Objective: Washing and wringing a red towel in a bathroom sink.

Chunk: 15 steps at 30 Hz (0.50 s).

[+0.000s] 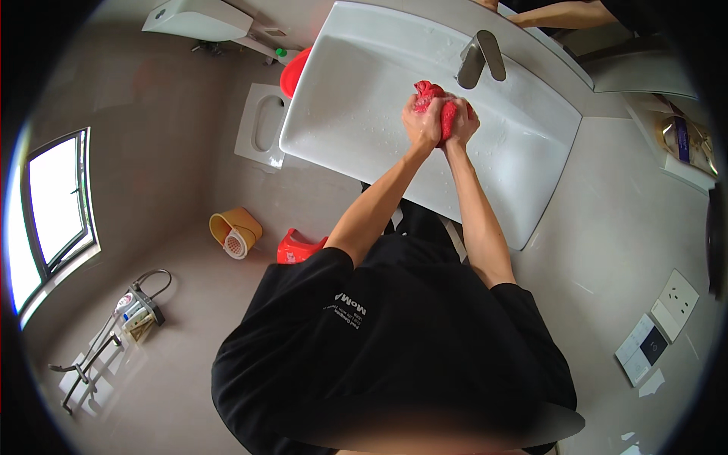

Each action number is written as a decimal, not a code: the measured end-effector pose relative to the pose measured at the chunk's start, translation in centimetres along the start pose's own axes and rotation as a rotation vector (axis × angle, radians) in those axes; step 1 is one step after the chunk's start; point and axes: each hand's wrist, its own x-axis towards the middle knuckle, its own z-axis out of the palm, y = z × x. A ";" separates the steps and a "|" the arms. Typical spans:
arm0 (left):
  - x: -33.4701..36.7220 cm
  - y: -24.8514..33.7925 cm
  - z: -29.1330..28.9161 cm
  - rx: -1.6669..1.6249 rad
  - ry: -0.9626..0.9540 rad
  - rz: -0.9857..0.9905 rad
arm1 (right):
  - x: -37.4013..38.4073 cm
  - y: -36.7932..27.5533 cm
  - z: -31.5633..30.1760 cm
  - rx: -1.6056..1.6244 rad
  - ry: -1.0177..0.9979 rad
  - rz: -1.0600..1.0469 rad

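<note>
Bunched between my two hands is a wet red cloth (448, 120), with some whitish suds on it. My left hand (422, 124) grips its left side, and a fold of the cloth sticks up past the fingers. Against its right side my right hand (462, 125) is closed, close beside the left. Both hands are over the white sink basin (364, 98), just below the grey faucet (474, 61). No water stream can be made out from the spout. Water drops dot the basin's surface.
A red basin (294, 73) stands by the sink's left edge, near a white squat toilet (262, 125). On the floor are a yellow mop bucket (236, 230) and a red plastic stool (299, 246). A mirror (561, 53) and shelf (686, 171) flank the sink's right.
</note>
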 end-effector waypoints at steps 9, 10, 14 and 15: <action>-0.9 -4.0 -0.7 -0.284 -0.233 -0.273 | -0.4 0.6 -4.8 -0.351 0.030 -0.115; -1.3 -3.6 -1.6 -0.318 -0.257 -0.297 | -1.1 0.0 -5.1 -0.338 -0.002 -0.101; -3.1 -0.7 -4.2 -0.413 -0.197 -0.345 | -1.3 -1.8 -6.9 -0.135 -0.107 0.056; -3.4 -0.2 -4.4 -0.417 -0.118 -0.336 | -0.2 -1.4 -7.5 -0.047 -0.096 0.174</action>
